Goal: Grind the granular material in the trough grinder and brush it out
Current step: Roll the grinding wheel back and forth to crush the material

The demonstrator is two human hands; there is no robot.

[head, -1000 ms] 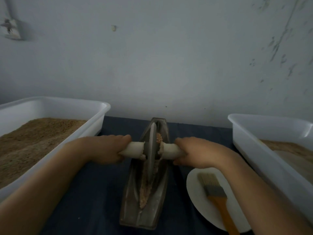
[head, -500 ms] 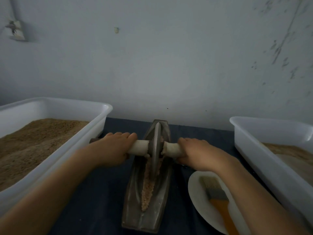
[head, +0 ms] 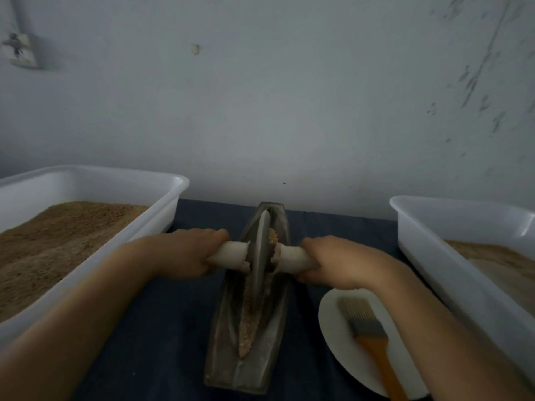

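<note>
Hands: your left hand (head: 185,253) and right hand (head: 333,261) grip the handle (head: 231,254).
Change: wheel (head: 260,256) has rolled nearer you along the trough (head: 225,342).

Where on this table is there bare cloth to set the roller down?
Bare cloth lies between the left tub and the trough grinder, under the left forearm. To the right it is crowded: the plate with the brush fills the space up to the right tub.
</note>
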